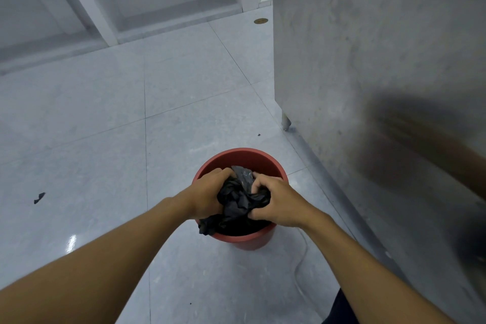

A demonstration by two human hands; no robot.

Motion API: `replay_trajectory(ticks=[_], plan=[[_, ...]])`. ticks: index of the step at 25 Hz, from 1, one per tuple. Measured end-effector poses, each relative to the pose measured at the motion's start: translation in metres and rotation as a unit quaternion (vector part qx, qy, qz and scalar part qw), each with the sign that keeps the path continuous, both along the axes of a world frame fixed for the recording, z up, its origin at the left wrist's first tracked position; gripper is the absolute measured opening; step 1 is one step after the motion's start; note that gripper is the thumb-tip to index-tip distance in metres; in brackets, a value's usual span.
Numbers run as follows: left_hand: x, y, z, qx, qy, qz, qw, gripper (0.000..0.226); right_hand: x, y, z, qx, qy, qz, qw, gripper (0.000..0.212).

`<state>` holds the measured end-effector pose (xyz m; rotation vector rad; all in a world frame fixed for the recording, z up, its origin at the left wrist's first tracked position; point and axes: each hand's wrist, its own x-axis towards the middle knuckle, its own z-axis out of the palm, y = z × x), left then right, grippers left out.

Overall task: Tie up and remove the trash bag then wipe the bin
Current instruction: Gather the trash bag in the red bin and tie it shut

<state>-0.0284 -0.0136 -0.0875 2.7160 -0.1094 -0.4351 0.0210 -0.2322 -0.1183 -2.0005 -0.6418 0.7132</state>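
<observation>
left hand point(207, 193), right hand point(276, 201): fingers clamped on crinkled black bag point(238, 201) | round red bin point(240, 156), seemingly plastic

Red bin point(240, 156) stands on grey tiled floor point(105, 126), just beside a steel cabinet point(368, 47) on the right. Black trash bag point(238, 202) sits inside the bin, its top bunched up above the rim, one flap hanging over the near-left edge. Left hand point(210, 194) grips the bunched bag from the left, right hand point(276, 202) grips it from the right, fingers of both curled into the plastic. Small black scrap point(39, 197) lies on the floor well left of the bin. White cord point(299, 265) runs along the floor near the bin's right side. Round brass floor plate point(261, 21) far back.
</observation>
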Motion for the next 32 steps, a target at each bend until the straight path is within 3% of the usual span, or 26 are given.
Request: replay_trajectory(ticks=[2, 6, 8, 10, 13, 16, 21, 24, 26, 28, 32], plan=[[-0.001, 0.001, -0.002, -0.022, -0.010, 0.020, 1.000, 0.060, 0.002, -0.001, -0.002, 0.002, -0.018, 0.007, 1.000, 0.036], [-0.002, -0.001, 0.000, -0.073, 0.004, 0.009, 0.997, 0.110, -0.003, -0.001, -0.003, 0.033, -0.037, 0.006, 0.999, 0.036], [-0.001, -0.003, -0.002, -0.067, 0.010, -0.008, 0.998, 0.094, -0.005, -0.001, -0.004, 0.062, -0.033, -0.005, 0.998, 0.032], [0.001, -0.002, -0.002, -0.078, -0.009, 0.029, 0.997, 0.057, -0.004, -0.002, -0.003, 0.098, -0.022, -0.043, 0.994, 0.028], [0.002, -0.004, 0.001, -0.085, -0.036, 0.124, 0.988, 0.024, -0.002, -0.004, 0.000, 0.109, 0.008, -0.067, 0.992, 0.044], [0.003, -0.014, 0.001, -0.105, -0.037, 0.192, 0.975, 0.020, -0.001, -0.006, 0.003, 0.053, 0.015, -0.032, 0.998, 0.068], [0.010, -0.032, 0.001, -0.190, 0.024, 0.289, 0.938, 0.029, -0.005, 0.001, 0.005, 0.092, 0.018, -0.065, 0.993, 0.059], [0.009, -0.036, 0.008, -0.267, 0.066, 0.316, 0.908, 0.043, -0.007, 0.003, 0.003, 0.142, 0.091, -0.077, 0.983, 0.064], [0.004, -0.033, 0.013, -0.311, 0.107, 0.302, 0.895, 0.070, -0.008, 0.002, 0.003, 0.168, 0.147, -0.070, 0.972, 0.065], [-0.002, -0.028, 0.015, -0.310, 0.140, 0.242, 0.909, 0.094, -0.008, 0.002, 0.003, 0.184, 0.168, -0.076, 0.966, 0.057], [-0.006, -0.019, 0.010, -0.178, 0.141, 0.118, 0.967, 0.132, -0.009, 0.006, 0.000, 0.184, 0.152, -0.157, 0.958, 0.040]])
